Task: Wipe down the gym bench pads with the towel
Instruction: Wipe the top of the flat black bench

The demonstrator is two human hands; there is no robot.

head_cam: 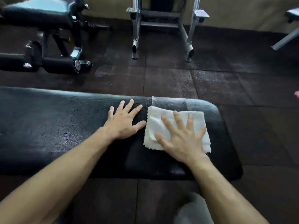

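A long black bench pad (pixel 48 126) runs across the view from the left edge to a rounded end at the right. A folded white towel (pixel 155 123) lies flat on the pad near that right end. My right hand (pixel 182 138) presses down on the towel with its fingers spread and straight, covering the towel's lower middle. My left hand (pixel 124 122) rests flat on the bare pad just left of the towel, fingers spread, thumb almost touching the towel's edge.
Dark rubber floor tiles (pixel 218 81) surround the bench. A black padded machine (pixel 40 38) stands at the far left, a grey metal frame (pixel 161 29) at the far centre, another frame leg (pixel 284 41) at the far right. My knee (pixel 194 212) shows at the bottom.
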